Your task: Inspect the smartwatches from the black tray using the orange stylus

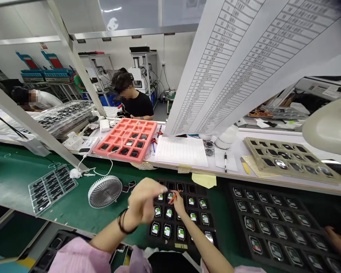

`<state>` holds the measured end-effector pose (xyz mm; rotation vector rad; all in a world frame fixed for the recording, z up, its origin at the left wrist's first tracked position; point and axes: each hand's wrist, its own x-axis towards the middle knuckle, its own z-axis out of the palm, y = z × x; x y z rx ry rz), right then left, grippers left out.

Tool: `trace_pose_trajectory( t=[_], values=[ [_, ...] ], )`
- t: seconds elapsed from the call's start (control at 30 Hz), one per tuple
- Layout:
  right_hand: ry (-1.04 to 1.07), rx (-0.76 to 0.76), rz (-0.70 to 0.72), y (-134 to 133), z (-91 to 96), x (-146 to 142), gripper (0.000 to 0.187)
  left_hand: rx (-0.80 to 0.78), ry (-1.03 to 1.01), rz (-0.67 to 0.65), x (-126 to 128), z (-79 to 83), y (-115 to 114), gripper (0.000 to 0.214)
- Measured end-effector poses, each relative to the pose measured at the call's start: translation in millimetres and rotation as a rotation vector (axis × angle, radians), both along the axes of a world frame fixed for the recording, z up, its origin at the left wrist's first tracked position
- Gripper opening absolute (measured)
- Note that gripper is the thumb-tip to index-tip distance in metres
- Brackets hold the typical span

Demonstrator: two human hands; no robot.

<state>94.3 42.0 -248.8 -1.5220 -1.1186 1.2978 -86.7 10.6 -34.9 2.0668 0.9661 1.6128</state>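
My right hand is closed on a thin orange stick-like tool, over the middle of a black foam tray. The tool's exact kind is too small to make out. Several smartwatches lie in the tray's slots, many with lit green-and-white screens, such as one watch in the front row. My left hand, with a dark band on its wrist, is raised over the tray's left side. Motion smears its fingers, which point toward my right hand, so their grip is unclear. The hands and forearms hide some watches.
Left of the tray stand a white fan and a clear tray of dark parts. A second black watch tray lies right. On the shelf are a pink foam tray, paper sheet and beige tray. Printed sheets hang above; people sit beyond.
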Motion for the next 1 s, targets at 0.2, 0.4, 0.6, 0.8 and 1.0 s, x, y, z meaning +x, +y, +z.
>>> trace_pose_trajectory(
  t=[0.2,0.4,0.6,0.8,1.0],
  values=[
    [0.198,0.024,-0.094,-14.0,16.1,35.5,0.059,-0.749,0.564,0.254,30.5,-118.3,39.5,0.025],
    [0.291,0.032,-0.190,-40.2,34.5,54.6,0.065,-1.088,0.800,0.359,39.2,-180.3,54.1,0.029],
    [0.357,0.011,-0.218,-58.0,46.5,65.1,0.059,-1.142,0.790,0.316,39.7,-193.7,66.5,0.035],
    [0.433,0.000,-0.219,-61.2,62.6,65.0,0.052,-1.191,0.693,0.193,27.8,-199.0,62.4,0.043],
    [0.438,0.040,-0.202,-64.1,81.9,69.1,0.050,-1.212,0.571,0.108,22.9,-207.5,59.4,0.035]
  ],
)
